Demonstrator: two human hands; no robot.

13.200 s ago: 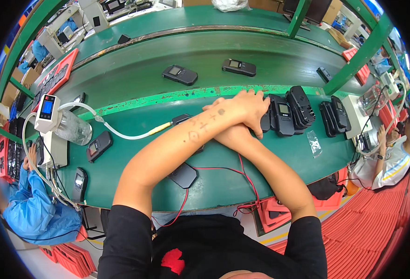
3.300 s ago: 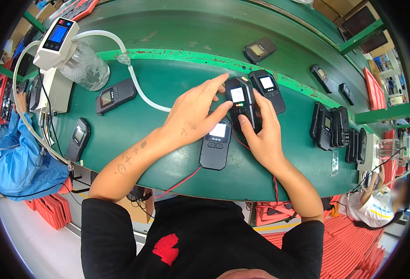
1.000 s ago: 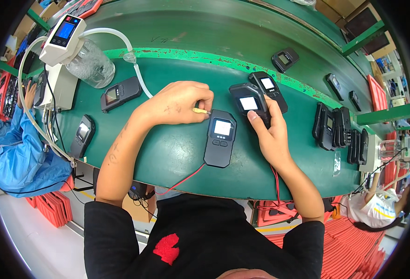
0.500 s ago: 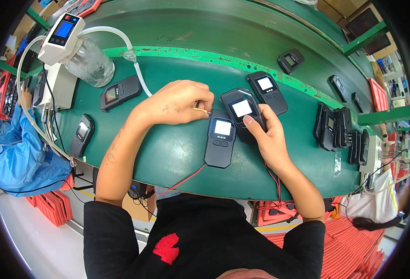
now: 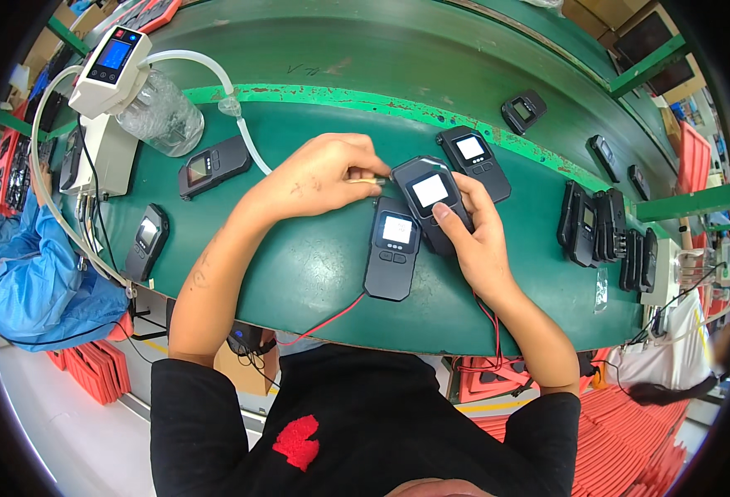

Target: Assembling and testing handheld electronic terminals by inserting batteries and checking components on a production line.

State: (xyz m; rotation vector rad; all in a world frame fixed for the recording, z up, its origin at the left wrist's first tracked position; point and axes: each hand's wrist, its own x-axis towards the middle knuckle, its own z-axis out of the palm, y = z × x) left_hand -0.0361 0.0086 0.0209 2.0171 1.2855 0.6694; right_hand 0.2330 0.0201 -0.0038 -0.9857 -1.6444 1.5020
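Note:
My right hand point(image 5: 483, 234) grips a black handheld meter point(image 5: 436, 207) with a lit white screen, its thumb lying just below the screen. In the fingers of my left hand point(image 5: 332, 170) is a thin yellowish tube point(image 5: 367, 180), its tip close to the held meter's upper left corner; contact is hard to tell. A second lit meter point(image 5: 391, 269) lies on the table between my hands, a red wire point(image 5: 323, 321) running from its lower end. Behind the held one rests a third lit meter point(image 5: 485, 170). A pale hose point(image 5: 251, 145) reaches my left wrist and disappears behind it.
A clear jar point(image 5: 162, 116) with a white screened unit point(image 5: 110, 66) on top stands at the far left. Two more meters point(image 5: 214, 166) lie left of my arm. Several stacked meters point(image 5: 589, 228) sit at right. Others point(image 5: 523, 110) ride the green belt. A person in blue point(image 5: 46, 269) works at left.
My left hand has shifted the tube tip slightly up and right, from the top of the lying meter to the held meter's corner. Meters on the belt have moved slightly right.

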